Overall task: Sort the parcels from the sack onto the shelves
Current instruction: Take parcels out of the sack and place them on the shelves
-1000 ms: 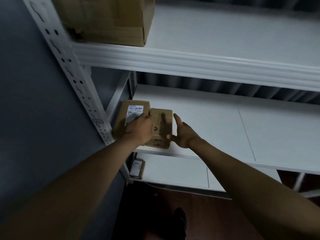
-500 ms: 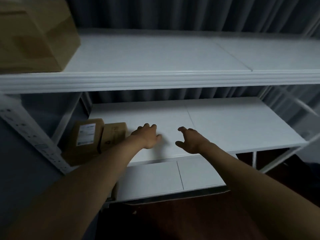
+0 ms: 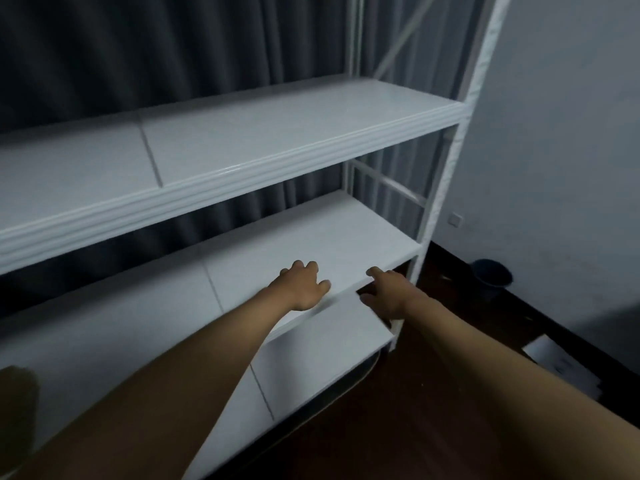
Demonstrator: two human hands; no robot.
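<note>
The white metal shelf unit (image 3: 284, 157) fills the view, seen toward its right end. My left hand (image 3: 303, 285) hovers over the front of the middle shelf (image 3: 304, 233), fingers loosely curled, holding nothing. My right hand (image 3: 386, 292) is just past that shelf's front edge, near the right upright, also holding nothing. A brown blur at the lower left edge (image 3: 17, 403) may be a cardboard parcel; it is too cut off to tell. No sack is in view.
A lower shelf (image 3: 322, 355) juts out below my hands. Dark curtains (image 3: 173, 46) hang behind the unit. To the right are a grey wall, a dark bucket (image 3: 491, 275) on the dark floor, and white papers (image 3: 561, 365) on the floor.
The view has swung right along the shelves, away from the two cardboard parcels at the left end. Both hands have let go of the small parcel and moved right, holding nothing.
</note>
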